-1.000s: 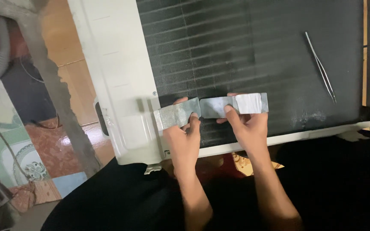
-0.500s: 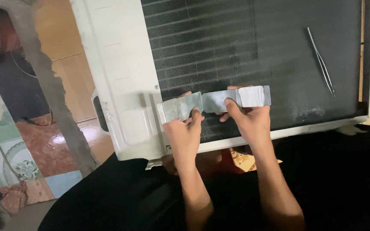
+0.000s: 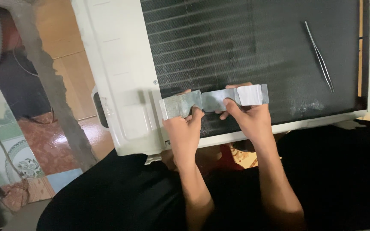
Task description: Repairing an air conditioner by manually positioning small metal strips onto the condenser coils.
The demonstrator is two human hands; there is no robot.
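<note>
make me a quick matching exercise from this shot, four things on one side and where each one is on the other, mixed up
Things:
1. metal strip
2. tweezers
3. white casing
4. patterned floor tiles

Places:
A. lying loose on the dark fin grille, upper right
B. far left, beside the unit
C. held between the left hand and right hand
D. left of the dark fin grille, framing it

Pairs: 1-C, 2-A, 3-D, 4-B

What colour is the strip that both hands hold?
The strip is dull silver-grey with a white patch at its right end, seen in the head view.
</note>
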